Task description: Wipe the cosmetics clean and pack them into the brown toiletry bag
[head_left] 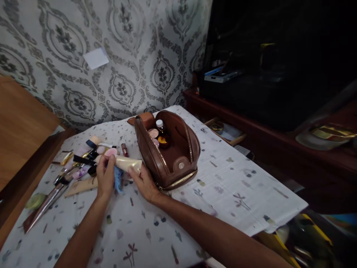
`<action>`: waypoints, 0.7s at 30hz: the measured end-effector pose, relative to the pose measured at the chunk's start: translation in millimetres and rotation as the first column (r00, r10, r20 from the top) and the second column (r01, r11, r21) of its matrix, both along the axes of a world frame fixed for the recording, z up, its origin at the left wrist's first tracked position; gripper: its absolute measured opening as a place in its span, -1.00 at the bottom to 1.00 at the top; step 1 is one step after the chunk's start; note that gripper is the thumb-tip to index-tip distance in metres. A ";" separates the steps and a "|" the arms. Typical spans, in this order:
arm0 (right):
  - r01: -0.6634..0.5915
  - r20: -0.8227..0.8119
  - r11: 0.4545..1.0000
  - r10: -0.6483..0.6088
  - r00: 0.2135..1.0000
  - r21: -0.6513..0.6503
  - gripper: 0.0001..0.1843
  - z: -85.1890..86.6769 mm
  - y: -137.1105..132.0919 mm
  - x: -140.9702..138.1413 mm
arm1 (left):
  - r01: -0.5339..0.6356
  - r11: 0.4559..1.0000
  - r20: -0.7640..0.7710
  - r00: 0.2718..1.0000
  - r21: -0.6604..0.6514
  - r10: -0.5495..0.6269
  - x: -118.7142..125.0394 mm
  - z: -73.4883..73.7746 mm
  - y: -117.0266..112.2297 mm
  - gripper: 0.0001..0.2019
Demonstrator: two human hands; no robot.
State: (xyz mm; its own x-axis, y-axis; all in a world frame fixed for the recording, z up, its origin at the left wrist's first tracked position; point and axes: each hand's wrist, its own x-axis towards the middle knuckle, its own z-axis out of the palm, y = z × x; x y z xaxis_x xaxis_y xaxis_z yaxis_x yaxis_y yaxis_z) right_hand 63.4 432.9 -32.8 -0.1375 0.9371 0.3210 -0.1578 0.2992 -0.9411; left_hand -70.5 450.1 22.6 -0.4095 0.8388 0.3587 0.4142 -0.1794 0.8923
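Observation:
A pale cream squeeze tube (126, 162) lies level between my hands. My right hand (145, 182) grips its broad right end between thumb and fingers. The fingers of my left hand (106, 176) are closed around its narrow left end, which they mostly hide. Just right of the tube stands a brown makeup bag (150, 158), unzipped wide. Inside the bag are an amber bottle with a white cap (159, 124) and a round compact (153, 133). Behind my left fingers shows a pink round item (111, 152); a blue crumpled cloth-like item (118, 178) is below the tube.
Makeup brushes and cosmetics (80, 171) lie heaped on the left of the patterned tablecloth (156, 238). A long pinkish brush or tube (46, 206) and a green round item (35, 201) lie nearer. A dark red cabinet (251, 130) with an open drawer borders the table's right.

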 end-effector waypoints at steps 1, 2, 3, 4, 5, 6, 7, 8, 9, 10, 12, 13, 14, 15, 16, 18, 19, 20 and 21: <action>-0.021 -0.034 0.999 0.020 0.999 -0.040 -0.55 -0.2 -0.1 -0.6 | 0.013 1.000 -0.001 1.000 0.005 -0.013 -3.2 -0.4 -0.9 -0.64; -0.053 -0.068 0.996 0.048 0.997 -0.076 -0.53 0.3 -0.6 -0.8 | 0.031 0.999 0.011 0.999 0.008 -0.031 -6.9 -0.6 -1.1 -0.63; -0.090 -0.100 0.990 0.079 0.992 -0.106 -0.50 1.4 -1.4 -0.6 | 0.050 0.999 0.028 0.998 0.009 -0.050 -11.2 -0.7 -0.6 -0.64; -0.123 -0.127 0.984 0.106 0.986 -0.131 -0.47 3.0 -2.2 -0.2 | 0.071 0.998 0.047 0.996 0.004 -0.071 -15.8 -0.6 0.4 -0.64; -0.148 -0.147 0.977 0.126 0.981 -0.153 -0.44 4.9 -3.0 0.4 | 0.096 0.995 0.066 0.993 -0.007 -0.096 -20.6 -0.3 1.7 -0.64; -0.167 -0.160 0.970 0.139 0.977 -0.177 -0.42 6.7 -3.7 1.2 | 0.131 0.991 0.086 0.988 -0.025 -0.129 -25.3 0.2 3.0 -0.63; -0.182 -0.167 0.963 0.149 0.975 -0.201 -0.39 8.4 -4.1 2.0 | 0.173 0.984 0.107 0.980 -0.046 -0.167 -29.6 0.8 4.2 -0.61; -0.195 -0.175 0.954 0.157 0.972 -0.227 -0.37 9.8 -4.5 2.8 | 0.215 0.974 0.129 0.970 -0.069 -0.205 -33.4 1.3 5.0 -0.59; -0.208 -0.188 0.944 0.162 0.969 -0.255 -0.34 10.9 -4.7 3.5 | 0.254 0.963 0.152 0.959 -0.088 -0.239 -36.3 1.7 5.4 -0.58; -0.221 -0.203 0.934 0.168 0.965 -0.279 -0.33 11.7 -4.9 4.3 | 0.289 0.952 0.174 0.947 -0.105 -0.268 -38.3 1.9 5.3 -0.56; -0.251 -0.245 0.917 0.178 0.953 -0.310 -0.34 13.1 -5.6 5.7 | 0.344 0.930 0.221 0.924 -0.126 -0.312 -39.3 1.7 4.1 -0.54; -0.271 -0.268 0.909 0.188 0.945 -0.318 -0.35 13.9 -6.1 6.6 | 0.363 0.923 0.245 0.913 -0.128 -0.325 -38.4 1.3 3.1 -0.53; -0.291 -0.291 0.900 0.198 0.936 -0.325 -0.37 14.8 -6.7 7.5 | 0.377 0.918 0.270 0.903 -0.125 -0.334 -36.7 0.7 2.1 -0.53; -0.314 -0.312 0.889 0.211 0.926 -0.332 -0.38 16.0 -7.4 8.3 | 0.384 0.916 0.295 0.894 -0.117 -0.338 -34.5 0.0 1.2 -0.52; -0.335 -0.332 0.878 0.221 0.917 -0.341 -0.39 17.2 -8.2 9.2 | 0.386 0.917 0.320 0.886 -0.106 -0.336 -32.0 -0.9 0.3 -0.52; -0.359 -0.355 0.862 0.231 0.906 -0.356 -0.40 19.5 -9.5 10.2 | 0.374 0.924 0.364 0.874 -0.082 -0.322 -27.5 -3.1 -0.7 -0.54; -0.358 -0.355 0.862 0.228 0.907 -0.359 -0.40 20.2 -9.9 10.2 | 0.363 0.929 0.379 0.871 -0.071 -0.311 -25.8 -4.4 -0.8 -0.56; -0.346 -0.347 0.868 0.221 0.912 -0.357 -0.39 20.4 -10.3 9.9 | 0.349 0.935 0.389 0.871 -0.063 -0.299 -24.6 -5.8 -0.8 -0.57; -0.324 -0.329 0.879 0.208 0.921 -0.350 -0.39 20.2 -10.5 9.2 | 0.334 0.941 0.392 0.874 -0.056 -0.287 -23.9 -7.3 -0.6 -0.58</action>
State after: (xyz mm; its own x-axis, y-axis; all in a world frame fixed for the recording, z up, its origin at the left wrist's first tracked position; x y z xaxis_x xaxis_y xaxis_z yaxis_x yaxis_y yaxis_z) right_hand 72.7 422.4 -12.6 -0.3604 0.9328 -0.0012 -0.4459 -0.1735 -0.8781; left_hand -94.4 449.5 15.3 -0.2041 0.9714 0.1215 -0.0127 -0.1267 0.9919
